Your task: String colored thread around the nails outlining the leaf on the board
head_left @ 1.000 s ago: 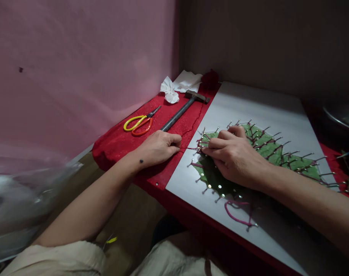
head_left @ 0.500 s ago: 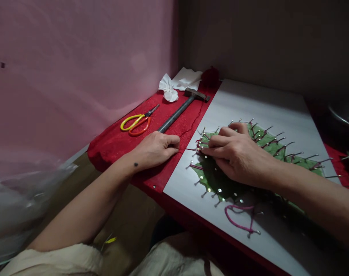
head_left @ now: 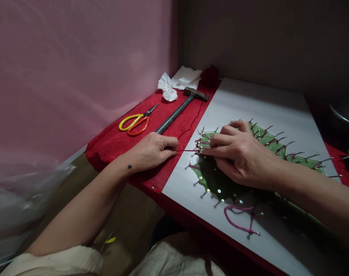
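Between thumb and fingers my left hand (head_left: 154,150) pinches a red yarn (head_left: 187,150), stretched taut to the nails at the left end of a green leaf-shaped pattern (head_left: 210,172). Many nails stand upright around and across this green shape, some wound with dark red yarn. Over it lies my right hand (head_left: 240,153), its index finger pointing at the nail where the yarn arrives; its thumb and the other fingertips are partly hidden. The pattern rests on a white board (head_left: 188,180). Nearer me, a magenta yarn loop (head_left: 234,222) hangs on nails at the board's front.
Left of the board, on red cloth (head_left: 105,147), lie a hammer (head_left: 176,115), yellow-and-orange-handled scissors (head_left: 138,122) and crumpled tissue (head_left: 167,88). A red yarn ball (head_left: 210,76) sits at the back. A pink wall (head_left: 76,76) borders the left; a metal bowl (head_left: 343,115) is at far right.
My left hand has shifted very slightly left, the red yarn now straighter and tighter. My right hand stays almost in place over the nails.
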A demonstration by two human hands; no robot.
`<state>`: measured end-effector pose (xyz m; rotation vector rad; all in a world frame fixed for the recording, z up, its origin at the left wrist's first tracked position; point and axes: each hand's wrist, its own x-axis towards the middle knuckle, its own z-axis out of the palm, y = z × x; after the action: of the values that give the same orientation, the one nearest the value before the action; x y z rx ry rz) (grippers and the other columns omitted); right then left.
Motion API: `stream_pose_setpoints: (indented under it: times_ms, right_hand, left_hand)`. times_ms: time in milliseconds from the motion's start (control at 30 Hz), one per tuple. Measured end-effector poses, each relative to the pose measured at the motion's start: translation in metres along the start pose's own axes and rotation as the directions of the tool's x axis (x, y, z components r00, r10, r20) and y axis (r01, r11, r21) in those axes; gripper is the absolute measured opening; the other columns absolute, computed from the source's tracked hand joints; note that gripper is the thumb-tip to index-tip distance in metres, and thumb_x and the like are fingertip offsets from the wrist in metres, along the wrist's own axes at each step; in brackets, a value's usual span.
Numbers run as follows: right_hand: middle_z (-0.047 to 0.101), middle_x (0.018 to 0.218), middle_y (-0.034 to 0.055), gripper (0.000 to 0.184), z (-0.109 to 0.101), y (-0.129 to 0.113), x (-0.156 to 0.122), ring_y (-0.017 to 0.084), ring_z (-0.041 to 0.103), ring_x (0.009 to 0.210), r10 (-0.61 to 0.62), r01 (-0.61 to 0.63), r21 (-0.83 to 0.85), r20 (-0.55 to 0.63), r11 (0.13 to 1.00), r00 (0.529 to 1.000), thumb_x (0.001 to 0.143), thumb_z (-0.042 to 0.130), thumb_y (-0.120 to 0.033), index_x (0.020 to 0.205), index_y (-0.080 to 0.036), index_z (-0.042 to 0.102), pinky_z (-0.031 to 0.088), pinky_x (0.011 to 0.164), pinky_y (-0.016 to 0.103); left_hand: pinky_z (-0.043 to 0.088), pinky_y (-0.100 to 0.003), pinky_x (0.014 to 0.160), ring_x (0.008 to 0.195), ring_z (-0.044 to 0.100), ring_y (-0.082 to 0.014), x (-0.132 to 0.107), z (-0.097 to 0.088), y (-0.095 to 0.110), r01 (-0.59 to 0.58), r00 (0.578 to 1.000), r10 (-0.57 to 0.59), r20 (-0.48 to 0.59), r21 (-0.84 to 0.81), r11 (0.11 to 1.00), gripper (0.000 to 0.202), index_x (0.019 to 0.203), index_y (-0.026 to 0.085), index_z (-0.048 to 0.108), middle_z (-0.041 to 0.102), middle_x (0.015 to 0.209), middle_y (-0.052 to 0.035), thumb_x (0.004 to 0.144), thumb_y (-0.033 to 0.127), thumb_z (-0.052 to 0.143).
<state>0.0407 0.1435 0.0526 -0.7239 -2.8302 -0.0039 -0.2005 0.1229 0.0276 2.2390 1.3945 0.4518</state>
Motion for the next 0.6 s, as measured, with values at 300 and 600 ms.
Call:
stream_pose_setpoints:
  times_ms: [300, 600]
  right_hand:
    - [0.061, 0.08, 0.0054, 0.033, 0.005, -0.008, 0.0, 0.02, 0.047, 0.079, 0.02, -0.02, -0.003, 0.018, 1.0, 1.0, 0.076, 0.046, -0.01, 0.092, -0.021, 0.071, 0.025, 0.084, 0.041]
    - [0.058, 0.074, 0.0041, 0.024, 0.008, -0.014, 0.003, 0.018, 0.044, 0.074, 0.046, -0.046, 0.016, -0.021, 0.999, 0.999, 0.074, 0.044, -0.009, 0.072, -0.017, 0.066, 0.025, 0.084, 0.04]
  left_hand:
    - [0.03, -0.022, 0.058, 0.062, 0.046, -0.0091, -0.013, -0.011, 0.026, -0.129, 0.992, 0.126, 0.033, 0.152, 0.98, 0.016, 0.07, 0.018, 0.057, 0.057, 0.068, 0.0027, 0.078, 0.014, 0.045]
    - [0.02, -0.028, 0.051, 0.051, 0.036, -0.0104, 0.008, -0.015, 0.06, -0.284, 0.955, 0.234, 0.18, 0.338, 0.897, 0.014, 0.061, 0.018, 0.054, 0.051, 0.056, 0.0011, 0.066, 0.006, 0.049]
